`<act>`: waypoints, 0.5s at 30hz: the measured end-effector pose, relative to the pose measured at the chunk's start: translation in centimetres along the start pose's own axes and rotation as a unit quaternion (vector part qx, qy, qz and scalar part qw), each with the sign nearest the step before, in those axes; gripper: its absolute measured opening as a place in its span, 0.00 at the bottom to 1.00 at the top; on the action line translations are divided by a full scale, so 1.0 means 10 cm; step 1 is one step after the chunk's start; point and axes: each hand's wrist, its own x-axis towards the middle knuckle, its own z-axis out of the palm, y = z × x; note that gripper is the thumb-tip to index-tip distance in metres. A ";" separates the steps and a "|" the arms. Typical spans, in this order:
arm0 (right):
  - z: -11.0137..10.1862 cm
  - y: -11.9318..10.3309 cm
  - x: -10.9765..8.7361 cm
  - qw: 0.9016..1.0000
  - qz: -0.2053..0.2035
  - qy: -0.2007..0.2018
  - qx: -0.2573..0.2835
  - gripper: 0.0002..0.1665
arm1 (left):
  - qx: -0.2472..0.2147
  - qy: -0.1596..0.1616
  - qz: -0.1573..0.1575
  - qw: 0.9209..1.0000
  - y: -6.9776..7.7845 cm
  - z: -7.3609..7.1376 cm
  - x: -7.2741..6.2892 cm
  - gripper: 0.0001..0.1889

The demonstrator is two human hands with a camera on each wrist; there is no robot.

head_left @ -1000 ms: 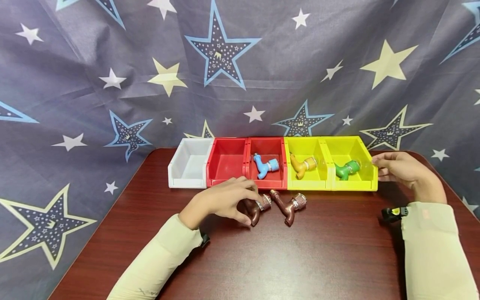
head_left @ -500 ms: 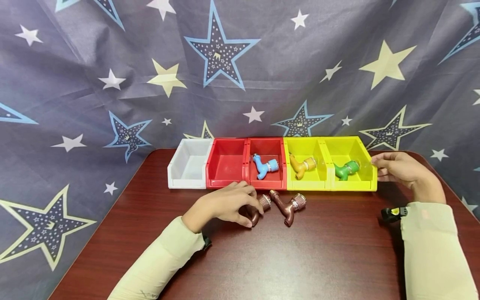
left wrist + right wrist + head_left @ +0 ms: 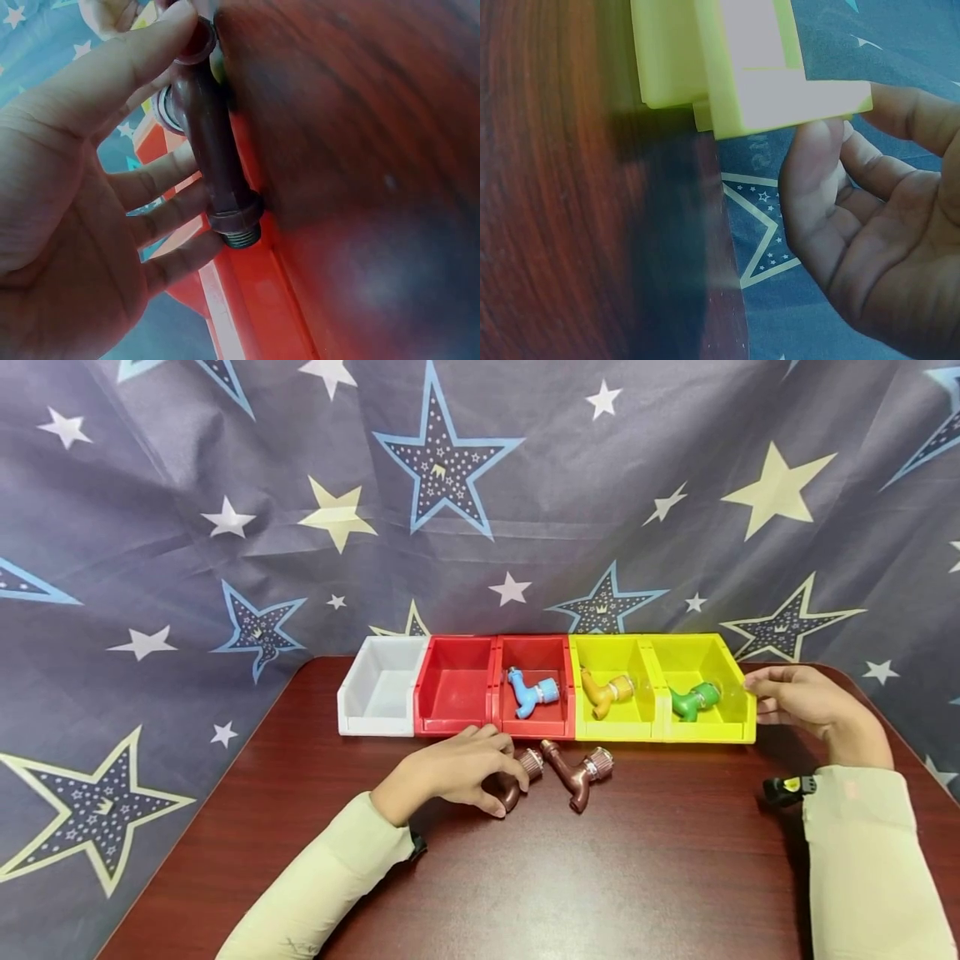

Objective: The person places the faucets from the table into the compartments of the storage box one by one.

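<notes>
My left hand (image 3: 461, 768) grips the left of two brown faucets (image 3: 532, 764) on the table. In the left wrist view its thumb lies at the mouth of this faucet (image 3: 214, 142), with the other fingers along the far side near the threaded end. Close by on the right lies the second brown faucet (image 3: 579, 775). My right hand (image 3: 808, 700) pinches the outer edge of the rightmost yellow bin (image 3: 712, 732); the right wrist view has the thumb (image 3: 814, 161) under the rim. That bin holds a green faucet (image 3: 694, 700).
A row of joined bins runs along the back: a white bin (image 3: 375, 727), a bare red bin (image 3: 453, 727), a red bin with a blue faucet (image 3: 532, 693), and a yellow bin with an orange-yellow faucet (image 3: 604, 695). Behind hangs a starry curtain (image 3: 465, 568).
My left hand has shifted slightly right and its fingers have closed in around the left brown faucet. My right hand stays at the yellow bin's edge.
</notes>
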 end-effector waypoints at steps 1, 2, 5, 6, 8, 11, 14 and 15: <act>0.00 0.00 0.00 1.000 0.000 0.002 0.001 0.19 | 0.000 0.000 0.000 1.000 0.00 0.00 0.00 0.22; -0.01 0.01 0.00 1.000 -0.001 0.001 0.000 0.19 | 0.001 -0.001 0.000 1.000 0.00 0.00 0.01 0.22; -0.01 0.01 0.00 1.000 -0.002 0.001 0.001 0.19 | 0.001 -0.003 0.000 1.000 0.01 0.00 0.01 0.21; -0.01 0.00 0.00 1.000 -0.002 0.000 0.001 0.18 | 0.001 -0.004 0.000 1.000 0.01 0.00 0.01 0.21; -0.01 0.00 -0.01 1.000 0.000 0.000 0.002 0.17 | 0.002 -0.005 0.000 1.000 0.01 0.00 0.02 0.21; 0.00 -0.01 -0.01 1.000 0.001 0.001 0.005 0.17 | 0.002 -0.008 -0.002 1.000 0.01 0.01 0.02 0.20; 0.00 -0.01 -0.01 1.000 0.000 0.001 0.002 0.19 | 0.001 -0.012 -0.005 1.000 0.01 0.01 0.02 0.19; 0.00 0.00 -0.01 1.000 0.001 0.001 0.001 0.19 | 0.000 -0.013 -0.006 1.000 0.01 0.02 0.02 0.19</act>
